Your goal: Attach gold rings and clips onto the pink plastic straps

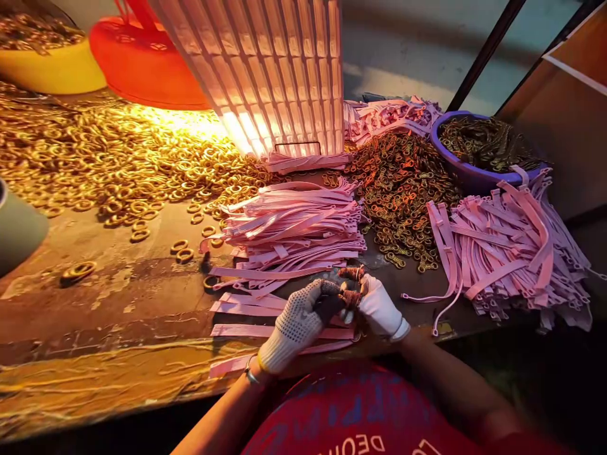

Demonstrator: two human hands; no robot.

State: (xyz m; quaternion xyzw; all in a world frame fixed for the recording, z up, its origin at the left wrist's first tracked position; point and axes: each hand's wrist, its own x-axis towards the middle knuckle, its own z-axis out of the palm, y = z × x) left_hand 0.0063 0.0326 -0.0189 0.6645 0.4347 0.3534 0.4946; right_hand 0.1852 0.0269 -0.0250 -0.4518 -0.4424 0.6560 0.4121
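Observation:
My left hand point(301, 322), in a dotted white glove with dark fingertips, is closed near the table's front edge. Close against it on the right is my right hand point(378, 306), in a white glove with brownish wrappings on its fingers, also closed. Whatever lies between the fingertips is too small and hidden to name. Pink straps point(294, 221) are stacked just beyond the hands, and a few more lie under and left of my left hand. A pile of small brass-coloured connectors point(403, 196) sits behind and right of the stack.
Gold rings point(137, 158) cover the left rear of the table point(118, 316). A red lamp point(142, 63) hangs beside a ribbed panel point(270, 69). A purple basin point(467, 174) stands at the back right, with more pink straps point(516, 253) before it. A yellow basin point(61, 69) stands back left.

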